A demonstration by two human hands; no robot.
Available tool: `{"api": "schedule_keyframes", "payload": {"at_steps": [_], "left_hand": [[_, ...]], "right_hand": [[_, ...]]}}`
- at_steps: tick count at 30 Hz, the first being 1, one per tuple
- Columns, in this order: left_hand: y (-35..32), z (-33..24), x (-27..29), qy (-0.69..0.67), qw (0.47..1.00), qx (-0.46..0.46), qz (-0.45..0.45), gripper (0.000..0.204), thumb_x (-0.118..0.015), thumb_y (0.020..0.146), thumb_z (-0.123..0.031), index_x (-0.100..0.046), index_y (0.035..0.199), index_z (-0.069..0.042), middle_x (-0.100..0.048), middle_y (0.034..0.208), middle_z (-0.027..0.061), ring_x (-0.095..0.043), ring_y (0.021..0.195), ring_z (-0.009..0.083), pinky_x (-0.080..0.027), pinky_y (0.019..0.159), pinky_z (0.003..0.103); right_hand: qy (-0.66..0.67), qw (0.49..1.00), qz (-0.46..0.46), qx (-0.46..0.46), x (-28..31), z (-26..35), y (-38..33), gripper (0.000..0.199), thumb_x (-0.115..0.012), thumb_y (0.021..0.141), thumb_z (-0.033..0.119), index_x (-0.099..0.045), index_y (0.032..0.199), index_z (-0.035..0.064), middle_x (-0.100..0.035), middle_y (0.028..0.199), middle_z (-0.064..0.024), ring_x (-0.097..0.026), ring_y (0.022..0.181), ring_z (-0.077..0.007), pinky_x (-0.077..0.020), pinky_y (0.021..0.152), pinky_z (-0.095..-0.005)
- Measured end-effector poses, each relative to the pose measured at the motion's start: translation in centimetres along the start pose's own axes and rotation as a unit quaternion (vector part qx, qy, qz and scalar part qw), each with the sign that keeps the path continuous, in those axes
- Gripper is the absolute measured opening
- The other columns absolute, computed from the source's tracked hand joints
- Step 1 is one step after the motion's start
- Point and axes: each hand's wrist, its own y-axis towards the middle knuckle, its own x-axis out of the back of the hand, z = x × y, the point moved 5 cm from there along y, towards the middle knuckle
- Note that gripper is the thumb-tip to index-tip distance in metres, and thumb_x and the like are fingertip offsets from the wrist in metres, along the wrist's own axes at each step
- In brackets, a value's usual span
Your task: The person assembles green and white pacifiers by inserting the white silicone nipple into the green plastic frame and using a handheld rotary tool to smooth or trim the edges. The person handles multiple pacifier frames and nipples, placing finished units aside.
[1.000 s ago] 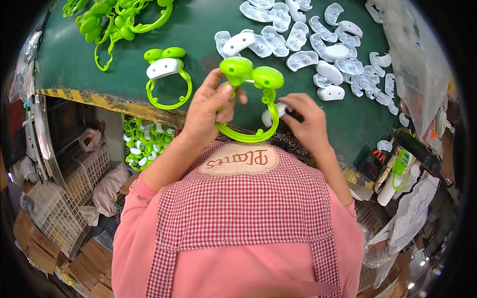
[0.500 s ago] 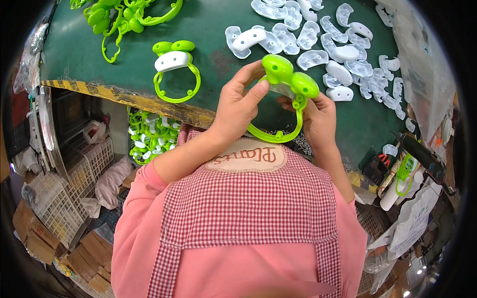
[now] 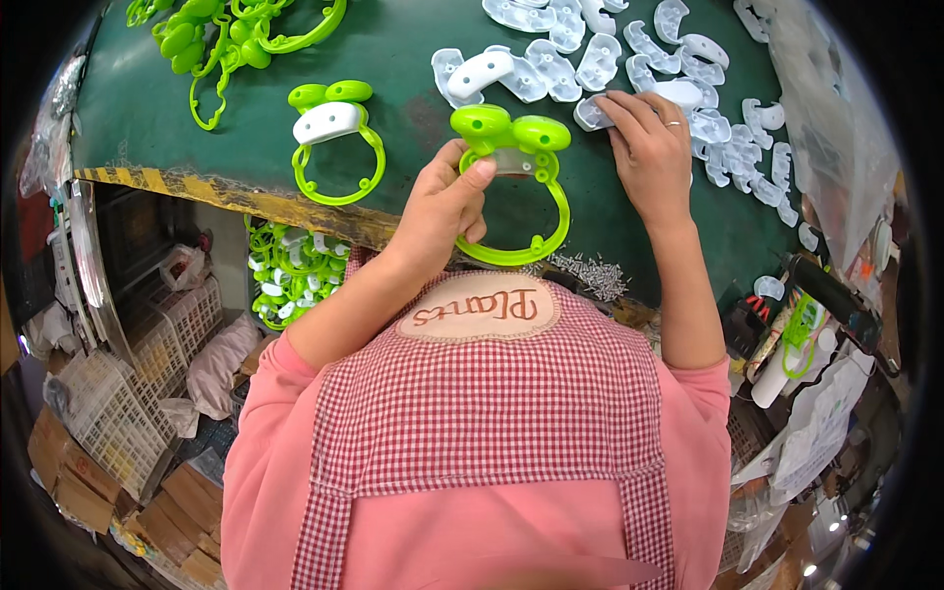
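Note:
My left hand [image 3: 442, 202] grips a bright green plastic ring piece [image 3: 511, 187] with two round lobes on top, held just above the green table [image 3: 413, 59]. My right hand [image 3: 649, 147] reaches forward into a pile of white plastic covers [image 3: 629, 59], fingers resting on one white cover [image 3: 593, 114]. A finished green ring with a white cover [image 3: 334, 138] lies on the table to the left.
More green ring pieces [image 3: 226, 34] are heaped at the table's far left. A bin of green and white parts [image 3: 295, 275] sits under the table edge. Small screws [image 3: 590, 275] lie near my apron. White wire baskets [image 3: 118, 413] stand at lower left.
My right hand has let go of the green ring and moved forward to the white covers. My left hand keeps hold of the ring.

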Motion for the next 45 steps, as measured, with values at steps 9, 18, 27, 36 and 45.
{"api": "schedule_keyframes", "payload": {"at_steps": [9,18,27,36,45], "left_hand": [[-0.1,0.5,1.0,-0.012,1.000,0.002,-0.014,0.041,-0.056,0.097,-0.025,-0.045,0.133,-0.010,-0.057,0.103,-0.0030,-0.030,0.050,0.0039,-0.030,0.046,0.021],[-0.3,0.9,0.8,0.002,1.000,0.020,-0.015,0.039,-0.056,0.097,-0.033,-0.048,0.126,-0.008,-0.055,0.095,-0.0019,-0.031,0.050,0.0045,-0.032,0.047,0.022],[0.0,1.3,1.0,-0.019,0.998,0.024,-0.056,0.041,-0.044,0.100,-0.045,-0.052,0.120,-0.010,-0.058,0.104,0.0022,-0.030,0.052,0.0080,-0.032,0.049,0.024],[-0.2,1.0,1.3,-0.014,0.998,0.016,-0.051,0.040,-0.045,0.100,-0.045,-0.052,0.118,-0.010,-0.056,0.101,0.0003,-0.029,0.052,0.0085,-0.031,0.048,0.025],[0.2,1.8,-0.3,0.054,0.998,0.029,-0.007,0.058,-0.036,0.099,-0.056,-0.051,0.122,-0.005,-0.043,0.075,-0.0007,-0.030,0.052,0.0073,-0.031,0.048,0.024]], "right_hand": [[0.445,0.818,0.078,-0.355,-1.9,3.1,-5.0,0.047,-0.072,0.078,0.004,-0.062,0.124,0.0070,-0.061,0.109,-0.0081,-0.067,0.084,-0.0173,-0.0558,0.073,-0.0302],[0.189,0.974,0.094,-0.077,1.0,3.0,-5.4,0.040,-0.073,0.074,0.005,-0.066,0.113,0.0072,-0.065,0.108,-0.0095,-0.059,0.099,-0.0258,-0.0486,0.084,-0.0358],[0.210,0.971,0.103,-0.050,1.1,4.3,-4.1,0.040,-0.064,0.073,-0.002,-0.066,0.112,0.0092,-0.062,0.121,-0.0064,-0.055,0.113,-0.0304,-0.0473,0.093,-0.0390],[0.214,0.956,0.181,-0.088,2.0,1.7,-5.8,0.040,-0.072,0.072,0.002,-0.067,0.111,0.0076,-0.064,0.115,-0.0072,-0.058,0.105,-0.0292,-0.0468,0.091,-0.0384],[0.241,0.970,-0.035,0.018,4.4,6.6,-2.9,0.046,-0.080,0.060,0.003,-0.069,0.105,0.0038,-0.066,0.100,-0.0095,-0.063,0.086,-0.0277,-0.0514,0.075,-0.0367]]}}
